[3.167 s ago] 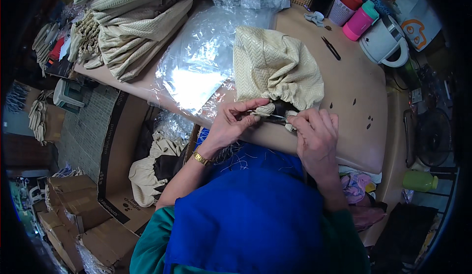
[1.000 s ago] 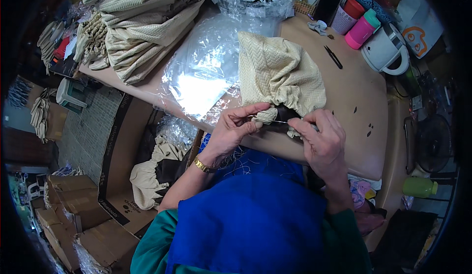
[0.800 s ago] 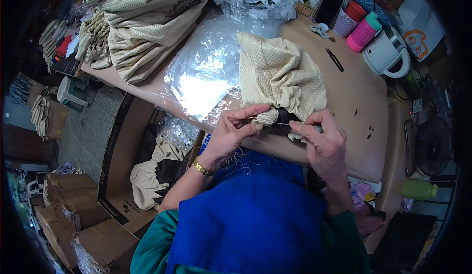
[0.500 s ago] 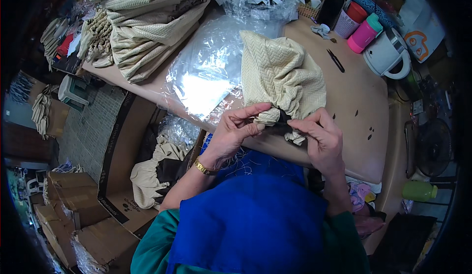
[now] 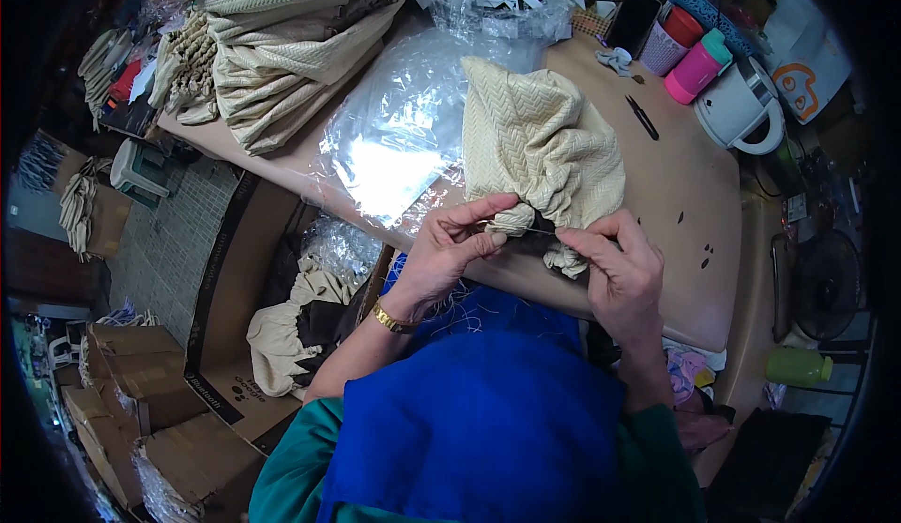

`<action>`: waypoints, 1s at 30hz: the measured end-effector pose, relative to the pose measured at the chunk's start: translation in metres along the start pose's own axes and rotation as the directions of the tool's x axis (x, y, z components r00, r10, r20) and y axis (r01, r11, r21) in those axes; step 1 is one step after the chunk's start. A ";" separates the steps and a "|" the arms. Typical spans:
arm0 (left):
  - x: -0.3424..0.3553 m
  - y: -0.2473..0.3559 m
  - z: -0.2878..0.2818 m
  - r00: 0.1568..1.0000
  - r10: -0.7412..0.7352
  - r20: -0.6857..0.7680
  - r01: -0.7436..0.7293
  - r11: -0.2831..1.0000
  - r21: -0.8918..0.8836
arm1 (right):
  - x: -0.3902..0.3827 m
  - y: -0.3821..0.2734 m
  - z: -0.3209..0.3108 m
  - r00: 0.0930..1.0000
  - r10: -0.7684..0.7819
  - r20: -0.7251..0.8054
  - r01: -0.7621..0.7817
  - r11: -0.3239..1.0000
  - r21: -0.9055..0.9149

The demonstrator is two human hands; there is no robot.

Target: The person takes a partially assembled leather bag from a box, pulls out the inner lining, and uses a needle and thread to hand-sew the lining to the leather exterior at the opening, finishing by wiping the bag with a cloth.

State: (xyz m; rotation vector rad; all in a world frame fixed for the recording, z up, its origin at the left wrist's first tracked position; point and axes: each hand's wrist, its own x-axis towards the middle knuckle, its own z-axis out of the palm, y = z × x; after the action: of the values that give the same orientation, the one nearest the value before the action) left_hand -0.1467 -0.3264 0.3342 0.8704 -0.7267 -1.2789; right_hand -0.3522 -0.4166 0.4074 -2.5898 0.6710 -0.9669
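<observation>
A cream woven-pattern fabric piece (image 5: 540,138), gathered like a pouch, lies on the table in front of me. Its bunched edge, with some dark lining (image 5: 542,223) showing, comes down between my hands. My left hand (image 5: 449,253) pinches a gathered fold of this edge between thumb and fingertips. Just to the right, my right hand (image 5: 624,265) is closed in a pinch at the end of a thin pale strand (image 5: 542,232), which runs across the dark lining toward the left fingers. Whether that strand is thread or a needle is too fine to make out.
A stack of cream fabric pieces (image 5: 282,63) rises at the far left, beside clear plastic bags (image 5: 394,138). Small black snips (image 5: 643,118) lie on the right, before a pink bottle (image 5: 696,71) and a white kettle (image 5: 737,110). Cardboard boxes (image 5: 150,373) stand lower left.
My right hand has drawn slightly to the right, away from the gathered edge, and the thin strand now shows between my hands. My left hand keeps its pinch.
</observation>
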 end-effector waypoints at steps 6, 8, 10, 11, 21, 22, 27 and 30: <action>-0.001 0.002 0.002 1.000 0.008 0.013 -0.008 0.999 0.036 | 0.002 -0.009 -0.005 0.999 -0.040 0.030 0.044 0.990 -0.134; -0.001 0.003 0.001 1.000 0.011 0.028 -0.013 0.999 0.048 | 0.003 -0.011 -0.005 0.997 -0.068 0.032 0.072 0.983 -0.167; -0.001 0.003 0.001 0.999 0.021 0.039 -0.024 0.998 0.061 | 0.005 -0.013 -0.005 0.995 -0.093 0.029 0.096 0.979 -0.178; -0.001 0.003 0.002 0.999 0.029 0.042 -0.032 0.997 0.068 | 0.007 -0.013 -0.005 0.994 -0.103 0.024 0.106 0.979 -0.172; 0.000 0.010 0.002 1.000 -0.011 0.011 0.011 0.999 -0.038 | 0.015 0.004 0.000 0.975 -0.209 0.080 0.219 0.966 -0.138; 0.000 0.009 -0.001 1.000 -0.015 0.023 0.017 0.998 -0.061 | 0.015 0.007 0.002 0.975 -0.207 0.076 0.214 0.972 -0.093; 0.001 0.006 -0.001 0.999 -0.008 0.034 0.012 0.991 -0.132 | 0.015 0.012 0.012 0.996 -0.033 0.085 0.007 0.958 0.287; 0.000 0.004 -0.002 0.999 -0.001 0.053 0.009 0.990 -0.143 | 0.016 0.014 0.014 0.994 0.003 0.106 -0.048 0.903 0.426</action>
State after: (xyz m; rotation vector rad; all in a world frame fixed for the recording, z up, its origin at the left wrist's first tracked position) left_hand -0.1425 -0.3257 0.3369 0.7248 -0.6658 -1.3458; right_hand -0.3364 -0.4352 0.3993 -2.2161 0.4070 -0.8521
